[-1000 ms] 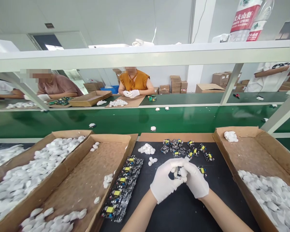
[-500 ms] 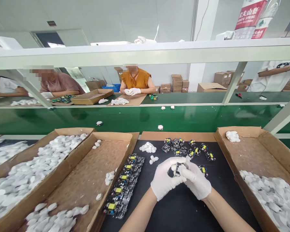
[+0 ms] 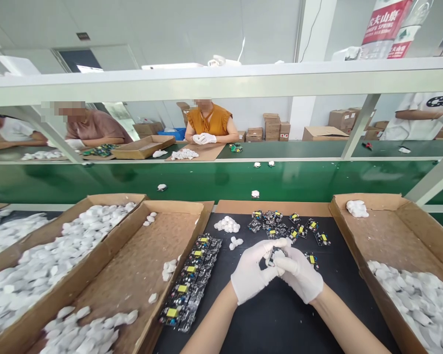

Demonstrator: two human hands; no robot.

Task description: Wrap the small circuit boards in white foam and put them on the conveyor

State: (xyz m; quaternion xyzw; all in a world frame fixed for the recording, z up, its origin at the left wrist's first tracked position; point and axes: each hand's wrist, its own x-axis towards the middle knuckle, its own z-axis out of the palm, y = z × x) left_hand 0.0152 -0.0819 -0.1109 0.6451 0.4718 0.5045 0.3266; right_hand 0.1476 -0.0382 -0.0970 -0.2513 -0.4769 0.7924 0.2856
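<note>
My left hand (image 3: 253, 271) and my right hand (image 3: 300, 274), both in white gloves, meet above the black mat (image 3: 269, 322). Between them they grip a small circuit board (image 3: 272, 256), mostly covered by the fingers. The right thumb and fingers press on its face, where a white lump seems to sit; the glove is as white, so its outline is unclear. Beyond the hands lies a cluster of loose circuit boards (image 3: 276, 223) with yellow parts. A pile of white lumps (image 3: 227, 224) and a smaller clump (image 3: 236, 243) rest to the left of them.
A joined panel of boards (image 3: 192, 282) lies left of my hands. Cardboard trays with white lumps stand at left (image 3: 133, 255) and right (image 3: 387, 241). Past the mat runs a green conveyor belt (image 3: 206, 179) carrying a few boards topped with white lumps. Co-workers sit across it, beneath a shelf (image 3: 221, 81).
Boards on the green belt have shifted to the right. My hands stay together on the same board, with small finger movement. The view has turned very slightly.
</note>
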